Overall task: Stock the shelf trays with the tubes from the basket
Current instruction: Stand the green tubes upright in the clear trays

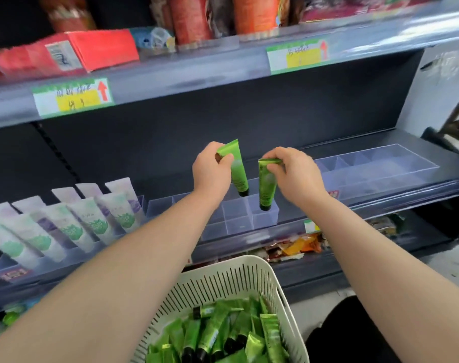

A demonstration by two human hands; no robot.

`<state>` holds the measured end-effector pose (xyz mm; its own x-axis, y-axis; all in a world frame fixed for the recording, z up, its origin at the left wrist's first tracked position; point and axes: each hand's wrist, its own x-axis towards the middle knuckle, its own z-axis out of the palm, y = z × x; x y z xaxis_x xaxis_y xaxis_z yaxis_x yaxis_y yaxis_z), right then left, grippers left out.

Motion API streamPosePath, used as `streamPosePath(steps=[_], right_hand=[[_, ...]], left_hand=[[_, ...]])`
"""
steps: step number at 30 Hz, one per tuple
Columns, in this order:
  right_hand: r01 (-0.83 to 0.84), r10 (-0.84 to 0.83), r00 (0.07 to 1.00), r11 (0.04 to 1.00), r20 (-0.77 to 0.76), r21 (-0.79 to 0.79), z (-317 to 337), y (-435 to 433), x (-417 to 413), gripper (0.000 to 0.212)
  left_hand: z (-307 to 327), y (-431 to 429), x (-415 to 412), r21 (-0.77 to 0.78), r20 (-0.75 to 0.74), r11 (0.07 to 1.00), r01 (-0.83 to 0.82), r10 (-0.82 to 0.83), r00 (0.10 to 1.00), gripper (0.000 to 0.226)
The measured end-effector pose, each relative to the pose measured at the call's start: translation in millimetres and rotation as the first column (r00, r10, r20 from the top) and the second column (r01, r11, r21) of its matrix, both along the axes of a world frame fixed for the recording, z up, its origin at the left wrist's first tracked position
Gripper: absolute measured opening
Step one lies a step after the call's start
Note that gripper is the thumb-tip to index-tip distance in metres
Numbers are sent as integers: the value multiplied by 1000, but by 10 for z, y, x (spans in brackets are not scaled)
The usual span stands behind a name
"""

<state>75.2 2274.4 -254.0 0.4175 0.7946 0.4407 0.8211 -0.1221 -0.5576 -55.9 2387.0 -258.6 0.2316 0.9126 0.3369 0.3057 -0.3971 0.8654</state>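
Left hand: the left hand point(211, 170), at frame centre, pinches the crimped top of one green tube point(236, 169), thumb and fingers closed on it.
Right hand: the right hand point(292, 170), just right of centre, grips the crimped end of a second green tube point(267, 184) in the same closed pinch.
Long axis: both tubes hang near upright, black caps down; the left one leans with its cap toward the right, the right one is close to vertical.
Key relation: each cap sits directly below its hand, over the clear divided tray point(238, 218) on the middle shelf. The right tube's cap is already at the mouth of a rear-right cell, while the left tube's cap hangs a little higher, near the tray's back edge.
Nearer hand: judged from this, the right hand is closer to seating its tube; a straight drop should do.
Count, held: two green tubes, one per hand.
Count, basket: the white slotted basket point(223, 279) at the bottom centre holds a heap of green tubes, too many and too overlapped to count.
Count, trays: three clear trays show: the centre one with no tubes seated, an empty tray point(380, 166) to the right, and at the left a tray of white tubes point(73, 218), about ten visible.
Progress: green stocking looks barely begun.
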Motion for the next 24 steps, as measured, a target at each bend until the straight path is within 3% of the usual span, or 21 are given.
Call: streamPosePath(steps=[4,11,22,24], right_hand=[[9,-9,1000,1000,-21,-8,-35,154,162,20],[-33,33,999,999,20,-14,-15,379,301,19],[0,-1,998,1000,69,13,7,586,289,20],[16,-17,996,1000,86,10,8,626,273,20]], left_hand=[[23,212,282,-23,-32,999,32,-32,999,22],[-128,424,491,25,-353,991,134,-117,928,22],[-211,496,338,23,-323,991,130,-116,939,36],[-185,467,256,79,-395,988,135,-93,914,36]])
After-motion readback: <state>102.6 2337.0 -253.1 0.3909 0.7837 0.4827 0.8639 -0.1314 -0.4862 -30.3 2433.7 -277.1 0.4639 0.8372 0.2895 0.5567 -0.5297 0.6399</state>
